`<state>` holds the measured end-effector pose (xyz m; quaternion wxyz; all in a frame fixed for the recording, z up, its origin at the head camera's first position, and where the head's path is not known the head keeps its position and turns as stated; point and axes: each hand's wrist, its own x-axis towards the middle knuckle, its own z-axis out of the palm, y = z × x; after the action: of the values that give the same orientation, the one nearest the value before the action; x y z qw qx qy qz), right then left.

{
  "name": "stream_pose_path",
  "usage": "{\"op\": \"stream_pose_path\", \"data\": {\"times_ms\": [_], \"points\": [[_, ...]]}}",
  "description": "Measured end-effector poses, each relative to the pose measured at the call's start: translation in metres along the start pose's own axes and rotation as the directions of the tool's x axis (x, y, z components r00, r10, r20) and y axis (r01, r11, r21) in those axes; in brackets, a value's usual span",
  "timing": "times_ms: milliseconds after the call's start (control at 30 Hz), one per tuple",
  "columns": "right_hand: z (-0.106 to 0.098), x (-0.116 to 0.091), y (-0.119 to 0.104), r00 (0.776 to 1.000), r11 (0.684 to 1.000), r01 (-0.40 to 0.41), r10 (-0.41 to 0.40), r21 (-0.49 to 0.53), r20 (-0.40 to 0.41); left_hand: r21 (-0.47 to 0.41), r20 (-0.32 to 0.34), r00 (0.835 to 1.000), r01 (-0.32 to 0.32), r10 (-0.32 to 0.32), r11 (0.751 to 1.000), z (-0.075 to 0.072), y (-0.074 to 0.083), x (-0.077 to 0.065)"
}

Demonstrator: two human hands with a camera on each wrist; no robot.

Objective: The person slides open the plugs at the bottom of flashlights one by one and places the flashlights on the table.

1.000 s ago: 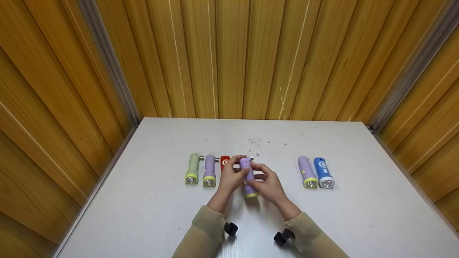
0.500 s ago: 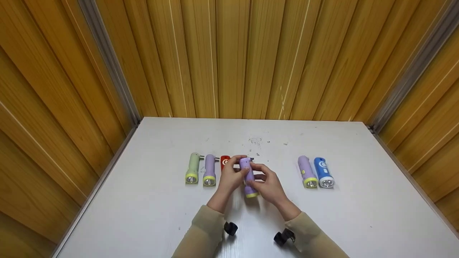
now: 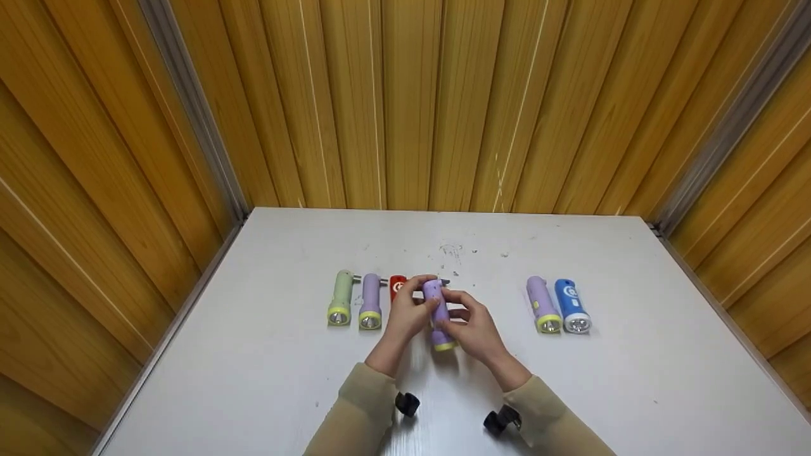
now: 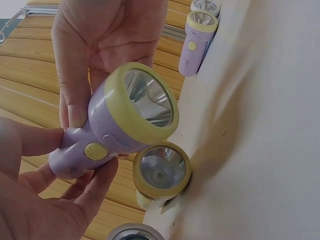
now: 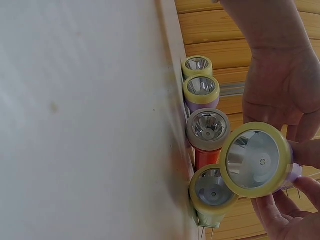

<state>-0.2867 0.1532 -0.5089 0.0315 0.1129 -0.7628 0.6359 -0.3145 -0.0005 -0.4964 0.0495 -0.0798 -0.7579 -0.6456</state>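
Both hands grip one purple flashlight [image 3: 441, 335] with a yellow rim, held above the table, its lens end toward me. My left hand [image 3: 408, 313] holds the upper body, its thumb across the top. From the other side, my right hand [image 3: 475, 326] pinches the barrel lower down. Metal plug prongs [image 3: 446, 282] stick out at the tail on the right. A yellow switch [image 4: 95, 151] shows in the left wrist view. Just behind the hands lie a red flashlight [image 3: 397, 284], partly covered, and a pale green one [image 5: 211, 220] that the hands hide in the head view.
Left of the hands lie a green flashlight [image 3: 341, 297] and a purple one [image 3: 370, 294], prongs out. To the right, another purple flashlight [image 3: 540, 301] lies beside a blue one [image 3: 571, 301]. The white table [image 3: 266, 380] meets wood-look panels [image 3: 405, 126] on three sides.
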Motion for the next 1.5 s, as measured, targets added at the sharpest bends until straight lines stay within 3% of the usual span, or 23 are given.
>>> {"op": "stream_pose_path", "data": {"times_ms": [500,1500], "points": [[0.0004,0.0000,-0.0002,0.999,1.000,-0.028,0.028,0.012,0.020,-0.027,0.022,1.000,0.001,0.000,1.000,-0.0008,-0.0004,0.0007],[0.0009,-0.0004,0.0002,1.000,1.000,-0.021,0.021,0.004,0.020,0.015,0.016,1.000,0.026,-0.026,1.000,0.0011,-0.0016,0.0002]]}}
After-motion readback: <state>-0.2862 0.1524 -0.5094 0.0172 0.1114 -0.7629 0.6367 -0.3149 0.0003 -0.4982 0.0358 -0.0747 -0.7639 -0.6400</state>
